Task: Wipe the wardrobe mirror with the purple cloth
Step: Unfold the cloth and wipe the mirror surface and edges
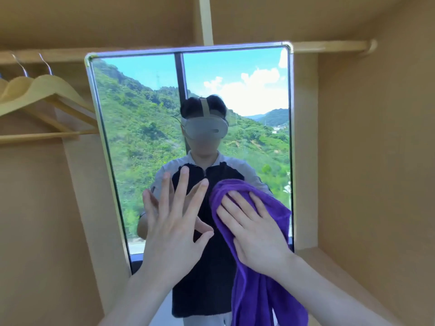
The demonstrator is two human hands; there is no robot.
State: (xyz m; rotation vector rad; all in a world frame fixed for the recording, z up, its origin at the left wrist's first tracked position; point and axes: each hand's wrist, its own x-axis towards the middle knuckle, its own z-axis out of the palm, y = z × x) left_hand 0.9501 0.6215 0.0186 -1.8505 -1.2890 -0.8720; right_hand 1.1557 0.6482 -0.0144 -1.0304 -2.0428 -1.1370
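Your right hand lies flat, fingers straight, pressing the purple cloth against the lower right part of the wardrobe mirror, while the rest of the cloth hangs loose below your wrist. Your left hand is spread and holds nothing; whether its fingertips actually touch the glass is hard to tell from this angle. The cloth looks soft, light and limp, so it will bunch and slip under a flat palm: keep the folded pad under your fingers and gather the dangling tail if it drags. The glass is stiff and probably breakable, so press evenly. Wooden hangers hang to the left.
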